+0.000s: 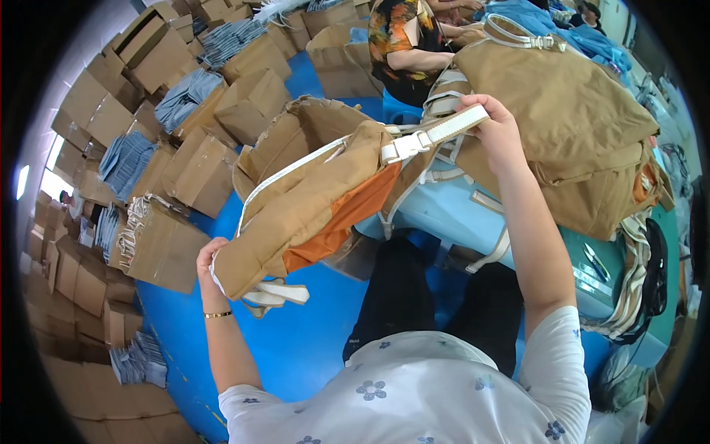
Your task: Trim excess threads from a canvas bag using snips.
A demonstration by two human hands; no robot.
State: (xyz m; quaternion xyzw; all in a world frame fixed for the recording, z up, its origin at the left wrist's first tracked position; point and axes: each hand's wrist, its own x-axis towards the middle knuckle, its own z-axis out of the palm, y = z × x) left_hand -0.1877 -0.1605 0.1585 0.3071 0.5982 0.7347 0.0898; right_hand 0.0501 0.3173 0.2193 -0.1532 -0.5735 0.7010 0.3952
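Observation:
My left hand (209, 263) grips the lower left end of a khaki bag (296, 207) with an orange panel (340, 222) and white trim, held up in front of me. Below that end dangle white straps (281, 294). My right hand (492, 129) grips a white webbing strap (455, 126) with a white buckle (407, 144) at the bag's upper right. A pile of khaki fabric bags (555, 133) lies on the light blue table surface (444, 214) to my right, with snips (595, 263) and a bundle of straps (629, 266) near its right end.
Open cardboard boxes (200, 170) stand on the blue floor (185, 333) to the left and ahead, several holding folded grey-blue items (126, 163). A large box (266, 155) stands behind my bag. A seated person (399, 44) works beyond the pile, near blue fabric (584, 44).

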